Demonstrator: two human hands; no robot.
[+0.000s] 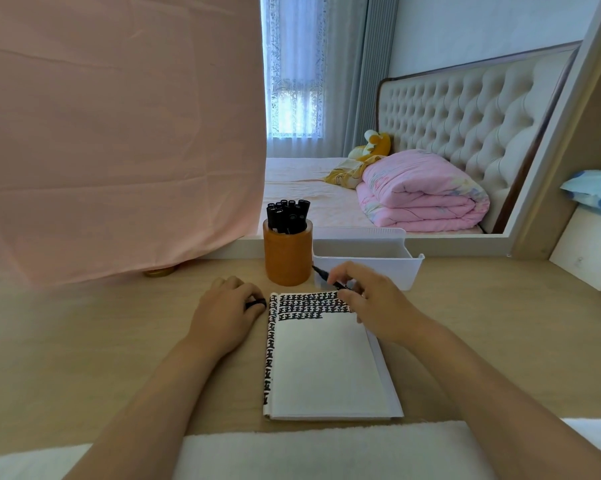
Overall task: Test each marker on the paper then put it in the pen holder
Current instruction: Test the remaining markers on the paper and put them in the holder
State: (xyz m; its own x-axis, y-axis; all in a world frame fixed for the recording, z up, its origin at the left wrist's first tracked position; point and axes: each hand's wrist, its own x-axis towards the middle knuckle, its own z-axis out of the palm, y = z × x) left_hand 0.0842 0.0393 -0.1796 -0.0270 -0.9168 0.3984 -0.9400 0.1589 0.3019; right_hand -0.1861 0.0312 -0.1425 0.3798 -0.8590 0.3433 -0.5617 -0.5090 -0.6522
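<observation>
R hand (371, 303) pinches marker (324, 274) by paper (326, 362) top; L hand (226, 306) grips cap (256, 303). Test step, prob. ending. Next: recap, drop in holder (288, 258).

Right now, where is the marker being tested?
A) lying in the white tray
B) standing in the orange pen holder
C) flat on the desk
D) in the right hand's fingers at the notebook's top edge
D: the right hand pinches the black marker at the top of the notebook, outside the pen holder.
</observation>
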